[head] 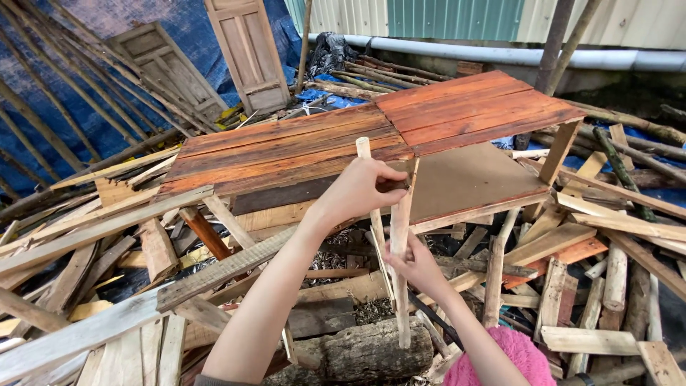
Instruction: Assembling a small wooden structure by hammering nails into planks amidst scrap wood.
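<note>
A pale wooden stick [400,250] stands nearly upright at the front edge of the table [343,146], a low frame topped with reddish-orange planks. The stick's top reaches the plank edge near the table's middle, and its lower end comes down just in front of a rough log [357,354] lying below the table's front. A second, thinner stick [366,154] rises just beside it on the left, its tip showing above the plank edge.

The left hand [357,189] is up at the table's front edge, fingers curled shut around the top of the upright stick and pressed against the planks; its forearm runs up from the lower left, bare, with the wrist bent slightly forward. The right hand [413,263] sits lower, below the table's edge, closed around the middle of the same stick, thumb across the front. Its forearm comes in from the lower right, ending in a pink fuzzy sleeve [500,361].

Around the table's legs lies a jumble of loose boards [93,229] and offcuts, and behind the table old panelled doors [246,50] lean against a blue tarpaulin [78,78].
</note>
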